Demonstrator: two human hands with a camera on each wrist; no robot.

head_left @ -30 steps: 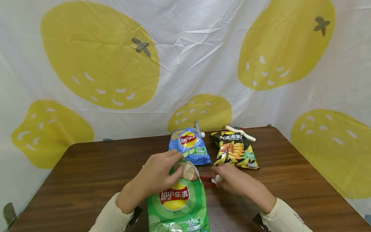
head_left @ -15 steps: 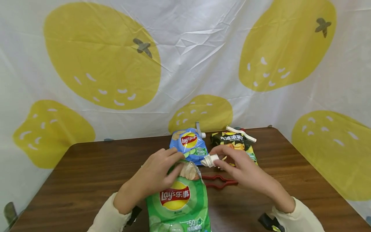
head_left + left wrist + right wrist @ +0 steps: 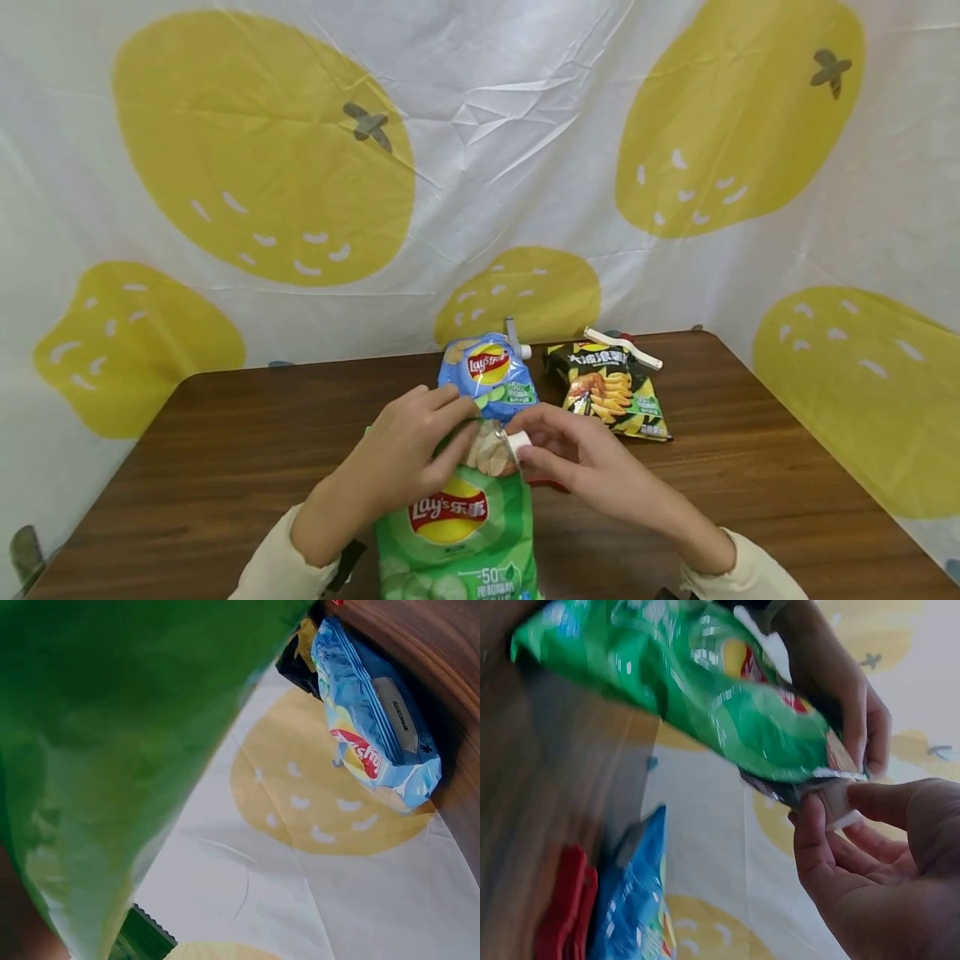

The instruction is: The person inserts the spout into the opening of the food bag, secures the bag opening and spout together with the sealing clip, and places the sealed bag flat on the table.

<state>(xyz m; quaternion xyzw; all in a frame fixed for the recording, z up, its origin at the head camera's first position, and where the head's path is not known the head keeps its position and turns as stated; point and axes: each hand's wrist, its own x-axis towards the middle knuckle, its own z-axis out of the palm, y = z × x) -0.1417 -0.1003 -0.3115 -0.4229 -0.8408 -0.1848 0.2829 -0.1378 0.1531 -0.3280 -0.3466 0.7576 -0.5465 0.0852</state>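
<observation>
A green Lay's chip bag (image 3: 453, 554) stands upright at the front of the table, its top corner torn open. My left hand (image 3: 401, 446) grips the bag's top edge. Between thumb and fingers, my right hand (image 3: 581, 454) pinches a small white cylindrical cap-like piece (image 3: 518, 443) at the bag's upper right corner. From the right wrist view, the white piece (image 3: 837, 802) meets the silvery bag edge; whether it sits inside the opening I cannot tell. Behind the right hand lies a red bag clip (image 3: 566, 907), mostly hidden in the head view. The green bag (image 3: 135, 712) fills much of the left wrist view.
A blue Lay's bag (image 3: 487, 371) with a grey clip and white cap (image 3: 522, 351) on its top lies behind the hands. To its right is a black chip bag (image 3: 611, 392) with a white clip (image 3: 624, 347). A lemon-print curtain hangs behind the wooden table (image 3: 262, 442).
My right hand has lifted the white piece from near the red clip, then carried it left to the green bag's corner. The left hand keeps its grip on the bag.
</observation>
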